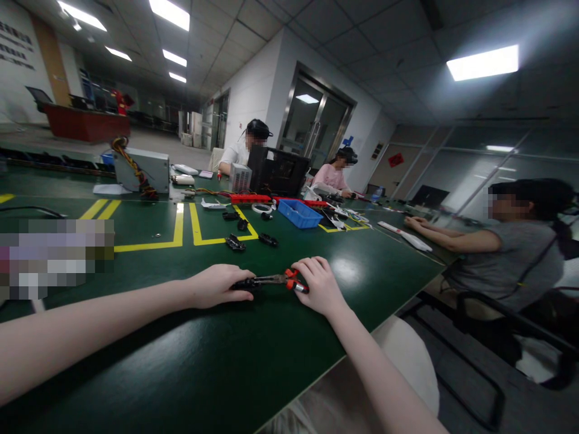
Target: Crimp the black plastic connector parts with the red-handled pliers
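Observation:
In the head view, my right hand (319,283) is closed around the red and black handles of a pair of pliers (292,279). The long metal jaws point left and meet a small black plastic part (244,283). My left hand (217,286) pinches that part, with the thumb below and the fingers over it, so most of it is hidden. Beyond my hands lie more black plastic parts (235,242), several of them loose on the green table (181,355).
A blue bin (299,214) stands past the loose parts, near a red power strip (251,198). A metal power supply box (142,169) with cables is at the back left. A person (520,241) sits to the right; two others sit across the table.

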Demonstrator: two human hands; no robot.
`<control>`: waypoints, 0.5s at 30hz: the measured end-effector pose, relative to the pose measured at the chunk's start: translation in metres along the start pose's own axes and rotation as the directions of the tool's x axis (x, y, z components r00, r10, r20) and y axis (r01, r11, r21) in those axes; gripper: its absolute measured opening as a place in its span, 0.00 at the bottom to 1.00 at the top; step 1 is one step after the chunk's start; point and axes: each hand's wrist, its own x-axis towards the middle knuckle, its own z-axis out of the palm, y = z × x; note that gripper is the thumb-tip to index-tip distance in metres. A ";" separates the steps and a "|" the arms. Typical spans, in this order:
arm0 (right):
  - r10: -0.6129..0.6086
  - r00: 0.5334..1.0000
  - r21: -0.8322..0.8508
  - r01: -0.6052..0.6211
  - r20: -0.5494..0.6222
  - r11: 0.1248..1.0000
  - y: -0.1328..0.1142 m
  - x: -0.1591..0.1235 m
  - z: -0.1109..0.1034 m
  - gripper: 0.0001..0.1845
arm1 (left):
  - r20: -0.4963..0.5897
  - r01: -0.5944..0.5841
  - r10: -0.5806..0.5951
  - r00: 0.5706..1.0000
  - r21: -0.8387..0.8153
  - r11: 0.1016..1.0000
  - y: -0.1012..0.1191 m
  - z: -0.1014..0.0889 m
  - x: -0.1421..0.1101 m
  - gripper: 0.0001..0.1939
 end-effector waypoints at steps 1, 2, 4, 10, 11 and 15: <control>-0.001 1.000 0.004 0.001 -0.002 1.000 0.000 0.000 0.000 0.18 | 0.001 0.001 -0.001 1.000 0.002 1.000 0.000 0.000 0.000 0.22; -0.002 1.000 0.008 0.002 -0.003 1.000 0.000 0.000 0.000 0.18 | 0.001 0.002 -0.002 1.000 0.005 1.000 0.000 0.000 0.000 0.22; -0.001 1.000 0.017 0.001 -0.004 1.000 0.000 0.000 0.000 0.18 | -0.004 0.001 -0.001 1.000 0.010 1.000 0.001 0.000 0.000 0.23; -0.003 1.000 0.019 0.002 0.028 1.000 -0.001 0.000 0.000 0.16 | -0.007 -0.009 0.009 1.000 -0.001 1.000 -0.001 0.001 0.001 0.24; -0.002 0.999 0.018 0.002 0.034 1.000 -0.001 0.000 0.000 0.16 | -0.007 -0.007 0.007 1.000 -0.004 1.000 -0.002 0.001 0.001 0.25; 0.005 0.999 0.024 -0.006 0.048 1.000 -0.001 0.000 0.001 0.16 | -0.019 0.000 -0.001 1.000 -0.034 0.999 -0.004 0.003 0.000 0.26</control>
